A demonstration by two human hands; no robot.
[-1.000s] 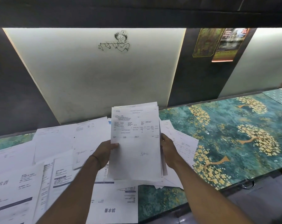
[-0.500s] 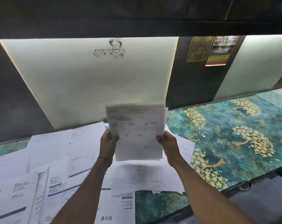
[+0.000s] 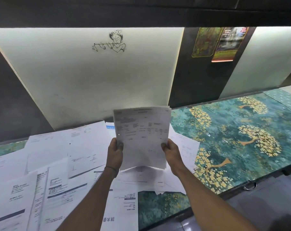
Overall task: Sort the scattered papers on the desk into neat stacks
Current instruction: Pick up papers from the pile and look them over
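The left hand (image 3: 115,151) grips the left edge of a thin sheaf of papers (image 3: 142,135), thumb on the front and fingers curled behind. The right hand (image 3: 172,155) pinches the right edge the same way. A thin dark cord (image 3: 112,170) circles the left wrist. The sheaf is held upright above the tabletop, clear of it. Its white rectangular sheets are not quite squared, so several top edges and corners show fanned behind the front page. That page carries small printed tables; the text is too blurred to read.

Just below the sheaf lies a low, untidy pile of pages (image 3: 149,179) with corners poking out at angles. To the left, loose sheets (image 3: 58,147) overlap flat across the surface, white with grey and blue printed bars and blocks of text.

The tabletop (image 3: 241,139) is glossy, patterned in mottled teal with golden blossoming trees, and lies bare on the right. A metal ring (image 3: 250,186) hangs at its front edge. Behind stands a smooth, pale wall panel (image 3: 91,77) bearing a black line drawing (image 3: 112,41), flanked by dark strips. Two colourful posters (image 3: 213,42) hang on the right strip.
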